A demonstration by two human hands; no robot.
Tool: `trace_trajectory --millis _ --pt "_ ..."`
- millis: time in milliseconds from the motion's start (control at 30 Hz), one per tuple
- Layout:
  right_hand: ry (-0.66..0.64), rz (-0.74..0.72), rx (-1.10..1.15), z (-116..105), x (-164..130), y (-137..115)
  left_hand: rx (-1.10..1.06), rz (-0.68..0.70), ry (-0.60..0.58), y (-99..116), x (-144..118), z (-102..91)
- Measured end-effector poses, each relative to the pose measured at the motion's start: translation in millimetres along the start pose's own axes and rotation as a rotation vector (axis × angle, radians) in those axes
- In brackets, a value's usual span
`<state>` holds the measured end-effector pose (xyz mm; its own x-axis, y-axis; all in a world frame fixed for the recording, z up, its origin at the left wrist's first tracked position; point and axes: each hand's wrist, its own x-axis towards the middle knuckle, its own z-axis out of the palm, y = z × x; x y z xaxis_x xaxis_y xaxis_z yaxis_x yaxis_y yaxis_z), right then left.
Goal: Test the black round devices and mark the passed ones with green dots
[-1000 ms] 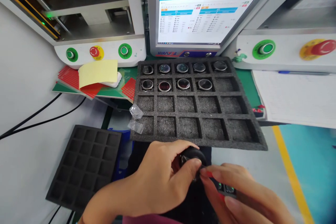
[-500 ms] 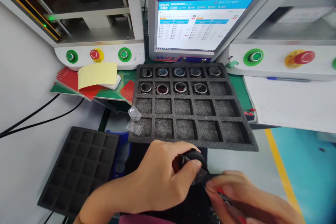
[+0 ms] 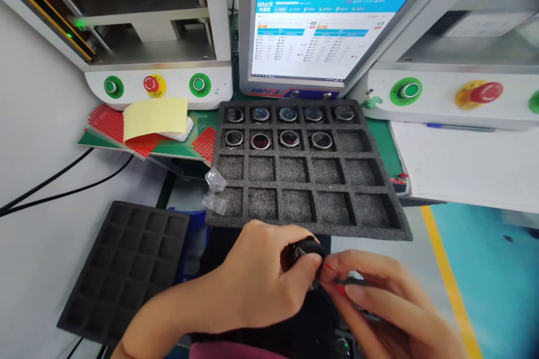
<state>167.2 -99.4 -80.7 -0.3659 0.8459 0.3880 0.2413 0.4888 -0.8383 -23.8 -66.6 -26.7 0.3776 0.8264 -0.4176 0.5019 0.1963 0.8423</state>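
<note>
My left hand (image 3: pixel 269 275) is closed around a black round watch body (image 3: pixel 309 245), thumb across its near side. A bit of clear film shows by the thumb, and much of the watch is hidden by the fingers. Close against the watch's right side is my right hand (image 3: pixel 379 286), its fingers pinched together. Between them lies a thin dark tool (image 3: pixel 351 281), its kind unclear, and something small and red shows at the fingertips. Beyond both hands, a grey foam tray (image 3: pixel 295 182) holds several round watch bodies (image 3: pixel 289 138) in its two far rows.
Two crumpled clear film pieces (image 3: pixel 215 179) lie on the tray's left edge. A second foam tray (image 3: pixel 126 269) stands lower left. Behind are a monitor (image 3: pixel 324 39) and machine panels with buttons (image 3: pixel 151 84). Paper sheets (image 3: pixel 471 162) and a blue pen (image 3: pixel 461 127) lie at right.
My right hand has moved up and left, bringing its fingertips against the watch body. My left hand keeps its hold in nearly the same place.
</note>
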Motion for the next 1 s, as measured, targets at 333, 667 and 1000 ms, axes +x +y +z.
trace_trajectory --millis 333,667,1000 --pt "0.221 0.046 0.281 2.7 4.9 0.7 -0.296 -0.195 -0.085 -11.5 7.7 -0.3" --pt "0.016 -0.242 -0.248 7.0 -4.3 2.0 -0.258 -0.188 -0.095 -18.3 11.7 4.5" --pt "0.471 0.074 0.131 28.2 10.8 2.4 -0.431 -0.182 -0.108 -18.7 11.1 10.6"
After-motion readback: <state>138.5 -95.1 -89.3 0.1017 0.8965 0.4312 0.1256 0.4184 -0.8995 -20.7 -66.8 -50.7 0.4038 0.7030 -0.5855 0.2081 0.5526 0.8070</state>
